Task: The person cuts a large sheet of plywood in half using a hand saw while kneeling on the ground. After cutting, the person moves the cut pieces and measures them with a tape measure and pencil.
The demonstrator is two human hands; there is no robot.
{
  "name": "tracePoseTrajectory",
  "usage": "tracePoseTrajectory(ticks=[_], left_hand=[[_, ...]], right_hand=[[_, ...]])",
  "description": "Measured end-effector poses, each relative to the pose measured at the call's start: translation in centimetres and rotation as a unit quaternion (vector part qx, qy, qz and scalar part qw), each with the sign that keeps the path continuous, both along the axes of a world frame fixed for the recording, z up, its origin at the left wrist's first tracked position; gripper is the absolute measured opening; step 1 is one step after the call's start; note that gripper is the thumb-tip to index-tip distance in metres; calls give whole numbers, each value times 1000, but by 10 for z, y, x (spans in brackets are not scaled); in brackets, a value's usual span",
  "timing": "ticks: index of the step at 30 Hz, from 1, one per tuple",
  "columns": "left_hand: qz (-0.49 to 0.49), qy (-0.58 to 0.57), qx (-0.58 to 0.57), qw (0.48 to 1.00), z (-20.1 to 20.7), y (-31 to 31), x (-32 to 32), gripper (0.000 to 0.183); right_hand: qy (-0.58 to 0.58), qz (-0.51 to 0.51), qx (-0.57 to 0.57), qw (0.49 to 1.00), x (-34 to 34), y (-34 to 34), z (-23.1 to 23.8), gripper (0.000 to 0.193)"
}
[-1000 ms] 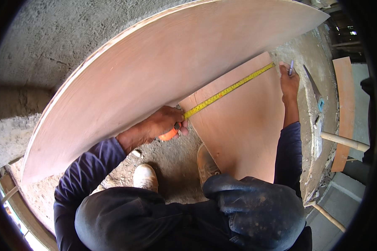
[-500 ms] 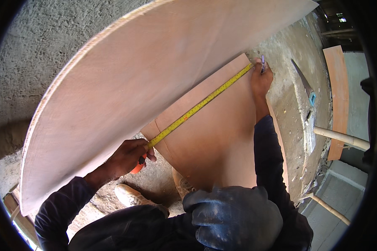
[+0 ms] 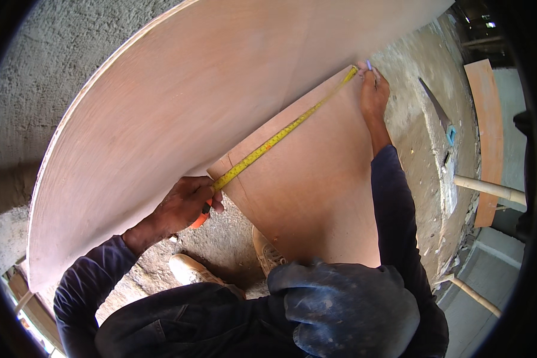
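A yellow tape measure blade (image 3: 265,147) runs diagonally across a thin plywood sheet (image 3: 307,197), along its edge beside the larger board. My left hand (image 3: 185,206) is closed round the orange tape measure case (image 3: 201,216) at the sheet's near left corner. At the far corner my right hand (image 3: 374,92) pinches the blade's end. A slim purple pen (image 3: 369,64) sticks up from the same fingers. Close to the sheet's near left end, a thin dark line crosses the wood under the blade.
A large plywood board (image 3: 161,119) leans on the left against a rough grey wall (image 3: 59,65). On the floor to the right lies a handsaw (image 3: 438,110) with a blue handle. Beyond it are a wooden strip (image 3: 485,137) and bamboo poles (image 3: 489,188). My shoes (image 3: 191,268) are below the sheet.
My right hand has slid the blade's end farther up to the sheet's far corner, and the blade now bows slightly. My left hand keeps hold of the case, a little higher in view.
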State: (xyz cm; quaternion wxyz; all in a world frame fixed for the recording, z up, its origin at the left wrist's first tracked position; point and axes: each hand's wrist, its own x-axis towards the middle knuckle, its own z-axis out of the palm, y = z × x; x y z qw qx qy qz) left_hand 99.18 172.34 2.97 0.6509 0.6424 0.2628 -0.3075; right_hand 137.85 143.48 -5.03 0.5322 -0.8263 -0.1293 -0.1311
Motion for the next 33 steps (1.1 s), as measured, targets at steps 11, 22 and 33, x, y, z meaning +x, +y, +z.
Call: tracePoseTrajectory(ticks=[11,22,33], left_hand=[[66,-86,65,992,2,-13,-11,28],[30,-126,53,990,-4,-5,-10,33],[14,-89,82,993,-19,1,-8,38]], right_hand=[[21,-7,-96,995,-4,-1,5,26],[-26,1,-146,989,0,-5,-5,26],[-135,26,-11,990,-65,41,59,50]])
